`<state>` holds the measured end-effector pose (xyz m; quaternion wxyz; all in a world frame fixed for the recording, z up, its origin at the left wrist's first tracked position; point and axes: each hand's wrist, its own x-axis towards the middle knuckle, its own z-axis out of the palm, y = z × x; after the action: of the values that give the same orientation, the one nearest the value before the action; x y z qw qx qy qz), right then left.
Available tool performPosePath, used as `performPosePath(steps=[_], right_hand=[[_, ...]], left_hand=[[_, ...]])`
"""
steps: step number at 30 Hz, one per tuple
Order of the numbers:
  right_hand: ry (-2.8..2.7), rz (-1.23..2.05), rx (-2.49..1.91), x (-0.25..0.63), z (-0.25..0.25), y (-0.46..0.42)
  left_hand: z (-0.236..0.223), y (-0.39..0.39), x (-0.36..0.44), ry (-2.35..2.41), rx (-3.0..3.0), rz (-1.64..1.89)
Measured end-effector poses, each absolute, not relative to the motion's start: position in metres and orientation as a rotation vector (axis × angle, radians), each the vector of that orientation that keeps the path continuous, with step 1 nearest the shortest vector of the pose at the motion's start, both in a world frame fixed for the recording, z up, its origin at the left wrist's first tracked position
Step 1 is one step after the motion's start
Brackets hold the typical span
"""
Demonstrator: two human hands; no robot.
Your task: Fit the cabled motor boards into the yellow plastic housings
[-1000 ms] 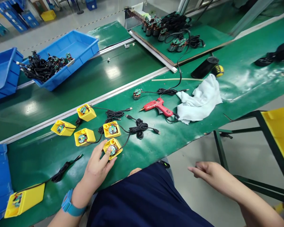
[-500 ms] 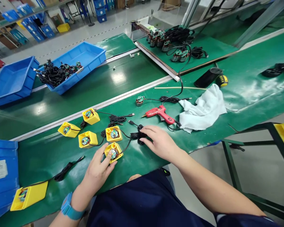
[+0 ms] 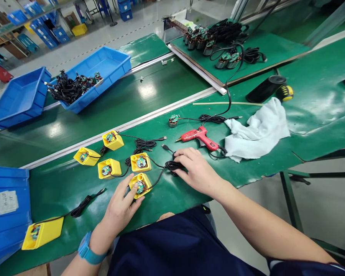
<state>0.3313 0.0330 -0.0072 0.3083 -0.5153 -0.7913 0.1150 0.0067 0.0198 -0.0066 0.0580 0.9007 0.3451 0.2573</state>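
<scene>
My left hand (image 3: 125, 205) grips a yellow plastic housing (image 3: 145, 178) by its sides; a green circuit board (image 3: 140, 187) sits inside it. A black cable runs from that housing to a tied bundle (image 3: 172, 165), which the fingers of my right hand (image 3: 194, 168) close around. Just behind stands a second yellow housing (image 3: 135, 166) with a board in it. Several more, such as one yellow housing (image 3: 113, 141), stand to the left with their cables. Beyond my right hand a red glue gun (image 3: 199, 137) lies on the bench, its nozzle pointing left.
Behind the glue gun lies a small motor with a board (image 3: 173, 120). A white cloth (image 3: 258, 130), a black cylinder (image 3: 264, 89) and a yellow-black tape measure (image 3: 284, 93) are at right. Blue bins (image 3: 117, 63) stand behind, another blue bin (image 3: 5, 230) at left.
The whole view has shifted slightly, so bench items appear a little further right. My right hand has closed in on the cable bundle; my left hand keeps its hold on the housing.
</scene>
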Motion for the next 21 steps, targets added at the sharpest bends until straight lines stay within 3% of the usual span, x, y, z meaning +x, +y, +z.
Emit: performPosePath(steps=[7,16,21], right_hand=[[-1.938,0.311,-1.174,0.322,-0.003,0.008],[-2.071,0.798,-1.59,0.332,-0.002,-0.017],[-2.099,0.765,-1.573,0.336,-0.016,-0.02]], left_hand=[[-0.007,0.021,0.006,1.036,2.731,0.774],[-0.008,0.019,0.006,1.048,2.713,0.775],[-0.007,0.02,0.007,1.04,2.725,0.783]])
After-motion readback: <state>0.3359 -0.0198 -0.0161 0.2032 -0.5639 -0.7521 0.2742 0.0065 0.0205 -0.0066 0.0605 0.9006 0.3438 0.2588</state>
